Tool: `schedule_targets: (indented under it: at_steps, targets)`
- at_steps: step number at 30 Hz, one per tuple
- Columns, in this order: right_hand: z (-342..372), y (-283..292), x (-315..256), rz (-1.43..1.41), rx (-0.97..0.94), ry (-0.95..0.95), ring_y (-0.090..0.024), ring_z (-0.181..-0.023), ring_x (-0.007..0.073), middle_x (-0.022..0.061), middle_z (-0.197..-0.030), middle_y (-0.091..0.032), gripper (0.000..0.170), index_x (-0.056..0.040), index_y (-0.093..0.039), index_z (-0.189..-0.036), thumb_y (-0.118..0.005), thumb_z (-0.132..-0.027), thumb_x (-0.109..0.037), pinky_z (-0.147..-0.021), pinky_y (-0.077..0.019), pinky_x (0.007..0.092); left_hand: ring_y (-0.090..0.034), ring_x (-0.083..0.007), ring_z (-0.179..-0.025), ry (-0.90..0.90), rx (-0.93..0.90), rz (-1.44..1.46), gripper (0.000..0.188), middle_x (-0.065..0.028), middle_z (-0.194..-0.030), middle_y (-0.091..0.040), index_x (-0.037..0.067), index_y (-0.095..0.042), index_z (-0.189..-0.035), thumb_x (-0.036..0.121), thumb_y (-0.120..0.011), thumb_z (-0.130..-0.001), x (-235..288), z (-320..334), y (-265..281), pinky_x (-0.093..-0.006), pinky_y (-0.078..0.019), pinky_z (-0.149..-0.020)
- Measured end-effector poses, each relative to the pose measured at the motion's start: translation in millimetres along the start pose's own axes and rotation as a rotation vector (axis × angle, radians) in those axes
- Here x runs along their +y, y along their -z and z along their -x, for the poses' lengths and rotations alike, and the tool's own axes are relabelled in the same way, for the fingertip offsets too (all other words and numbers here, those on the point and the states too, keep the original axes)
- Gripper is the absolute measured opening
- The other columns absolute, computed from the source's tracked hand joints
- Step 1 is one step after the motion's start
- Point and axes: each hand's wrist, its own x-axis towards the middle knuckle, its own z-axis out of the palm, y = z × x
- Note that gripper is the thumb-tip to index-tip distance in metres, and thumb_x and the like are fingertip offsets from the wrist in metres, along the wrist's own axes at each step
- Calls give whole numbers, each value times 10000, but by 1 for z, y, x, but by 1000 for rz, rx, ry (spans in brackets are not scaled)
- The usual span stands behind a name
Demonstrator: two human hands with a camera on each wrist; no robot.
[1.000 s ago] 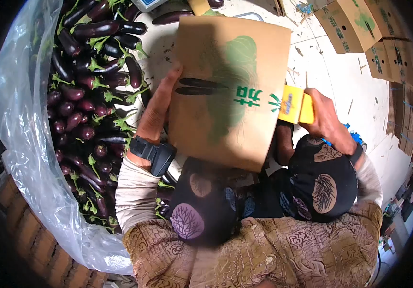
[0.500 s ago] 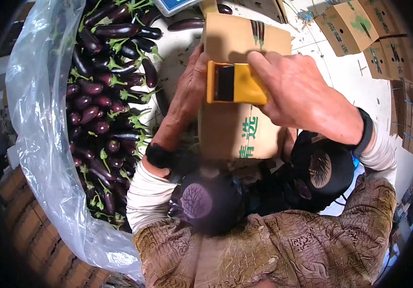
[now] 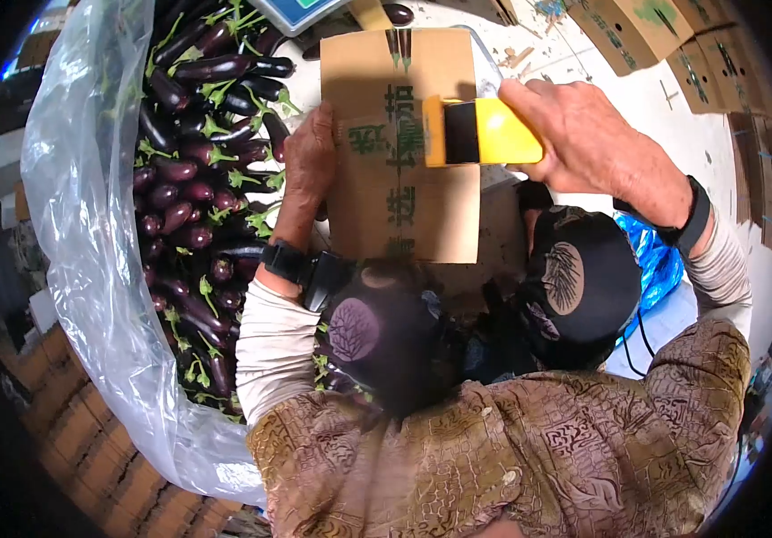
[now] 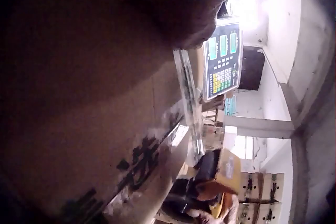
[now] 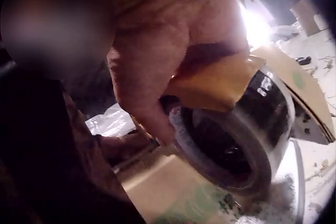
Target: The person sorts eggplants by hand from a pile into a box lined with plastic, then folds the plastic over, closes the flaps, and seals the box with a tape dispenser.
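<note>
A cardboard box (image 3: 368,197) with green and dark printed characters sits in front of the person. The left hand (image 3: 312,152) grips the box's left edge, its fingertips near the far corner. In the right hand (image 3: 583,134) is a yellow tape dispenser (image 3: 507,132), held over the right part of the box's top face. A wide roll of tape (image 5: 236,145) shows in the dispenser in the right wrist view. Along the box edge in the left wrist view runs a shiny strip of clear tape (image 4: 189,98), which starts close by the left fingertips.
Many eggplants (image 3: 189,193) lie at the left, bordered by a clear plastic sheet (image 3: 90,233). A digital scale (image 4: 223,61) stands beyond the box. Other printed cartons (image 3: 718,67) are stacked at the far right, and blue plastic (image 3: 655,260) lies by the right knee.
The box has turned to show another printed face and shifted left. The right hand brought the dispenser from the right side over the box, then moved it back rightward across it.
</note>
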Motion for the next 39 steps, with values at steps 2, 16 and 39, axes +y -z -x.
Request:
schedule_targets:
  at_steps: [2, 16, 39]
  targets:
    - [15, -22, 21, -40, 105, 35, -649, -763, 401, 180, -803, -625, 407, -52, -493, -1105, -689, -775, -191, -657, -528, 476, -630, -445, -961, -462, 202, -213, 468, -209, -1110, -659, 69, -622, -1176, 405, -326, -1041, -15, -7, -8, -515, -504, -806]
    - [93, -131, 98, -396, 191, -142, -627, -870, 399, 187, -922, -589, 480, -42, -508, -1100, -723, -814, -362, -760, -523, 454, -621, -482, -996, 132, 14, -168, 677, -327, -961, -659, -44, -663, -1103, 515, -285, -1039, 40, 3, 13, -504, -467, -862]
    - [130, -168, 110, -189, -31, -374, -603, -848, 442, 239, -915, -568, 443, -17, -458, -1134, -678, -803, -212, -751, -504, 489, -641, -437, -1012, 176, 4, -119, 687, -290, -1002, -679, -37, -656, -1145, 535, -293, -1032, 38, 3, 12, -466, -466, -887]
